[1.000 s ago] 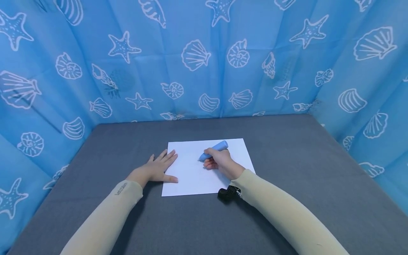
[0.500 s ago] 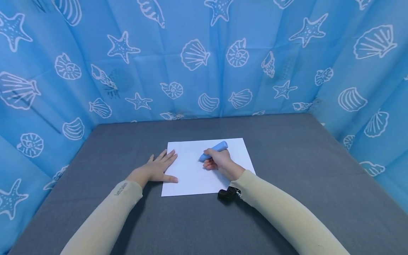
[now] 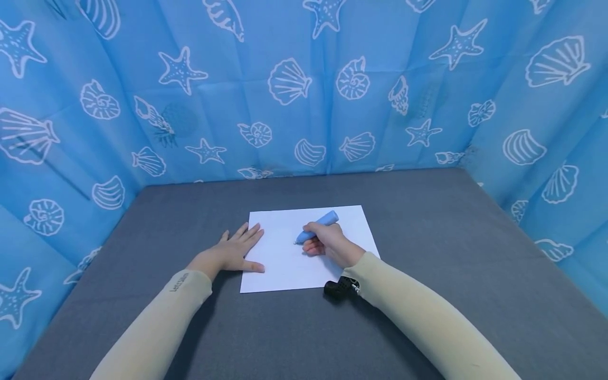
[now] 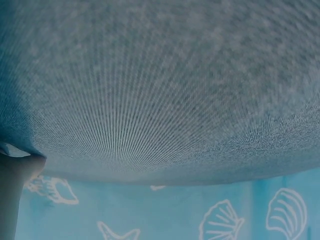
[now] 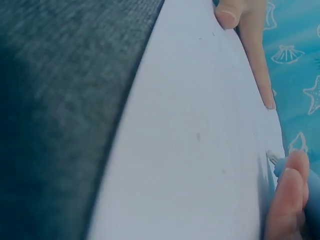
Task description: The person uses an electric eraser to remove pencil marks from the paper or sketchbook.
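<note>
A white sheet of paper [image 3: 280,274] lies on the grey table. My left hand [image 3: 231,254] rests with spread, straight fingers on its left edge. My right hand [image 3: 331,244] grips a thick blue pen [image 3: 328,218] between thumb and fingers over the paper's middle. The pen slants, its back end up to the right and its narrow metallic tip down to the left. In the right wrist view the tip [image 5: 272,158] is at the paper surface; contact is hard to tell. The left wrist view shows mostly cloth, with a bit of the left hand [image 4: 20,172] at its edge.
Grey cloth [image 3: 427,227] covers the table around the paper. A blue curtain [image 3: 304,121] with white shell and starfish prints encloses the back and sides. A black device [image 3: 338,289] sits at my right wrist, by the paper's near edge.
The pen's tip has shifted slightly towards me and to the left, with a small move of the right fingers. My left hand and the paper have stayed in place.
</note>
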A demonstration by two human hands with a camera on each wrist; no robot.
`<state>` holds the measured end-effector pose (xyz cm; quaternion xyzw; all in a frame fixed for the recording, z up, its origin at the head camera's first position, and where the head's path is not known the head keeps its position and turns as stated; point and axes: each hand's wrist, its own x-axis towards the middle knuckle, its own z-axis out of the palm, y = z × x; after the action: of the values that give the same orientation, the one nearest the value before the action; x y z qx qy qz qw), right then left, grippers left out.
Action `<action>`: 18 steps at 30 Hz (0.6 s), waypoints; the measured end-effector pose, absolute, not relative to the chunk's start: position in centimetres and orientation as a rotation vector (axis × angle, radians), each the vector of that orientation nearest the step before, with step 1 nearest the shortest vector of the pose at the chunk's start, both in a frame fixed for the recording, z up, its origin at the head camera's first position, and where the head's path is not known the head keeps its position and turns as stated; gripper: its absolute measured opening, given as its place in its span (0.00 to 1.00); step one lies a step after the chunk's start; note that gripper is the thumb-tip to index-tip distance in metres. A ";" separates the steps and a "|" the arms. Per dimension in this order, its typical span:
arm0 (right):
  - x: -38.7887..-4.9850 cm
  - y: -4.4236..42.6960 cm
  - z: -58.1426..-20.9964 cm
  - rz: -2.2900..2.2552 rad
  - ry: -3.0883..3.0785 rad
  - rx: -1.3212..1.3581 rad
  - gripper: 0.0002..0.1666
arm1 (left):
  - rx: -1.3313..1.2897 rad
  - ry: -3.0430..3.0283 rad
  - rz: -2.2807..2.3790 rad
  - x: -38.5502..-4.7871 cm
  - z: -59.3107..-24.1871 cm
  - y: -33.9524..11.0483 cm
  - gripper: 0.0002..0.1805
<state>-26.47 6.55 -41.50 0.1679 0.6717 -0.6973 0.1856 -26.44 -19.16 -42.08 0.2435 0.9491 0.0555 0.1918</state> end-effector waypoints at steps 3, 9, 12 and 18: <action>-26.7 6.5 -41.5 -1.956 1.859 0.464 0.14 | 0.678 2.662 0.152 -26.4 -42.0 -19.2 0.60; -26.9 6.3 -41.4 -1.952 1.825 0.468 0.13 | 0.684 2.662 0.158 -26.4 -42.0 -19.2 0.59; -27.0 6.3 -41.4 -1.958 1.814 0.474 0.13 | 0.682 2.659 0.154 -26.4 -41.9 -19.2 0.59; -27.2 6.4 -41.3 -1.969 1.802 0.488 0.12 | 0.682 2.658 0.147 -26.5 -42.1 -19.2 0.60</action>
<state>-27.21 6.41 -41.26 0.1757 0.6491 -0.7089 0.2125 -26.48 -19.24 -42.05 0.2433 0.9486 0.0525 0.1955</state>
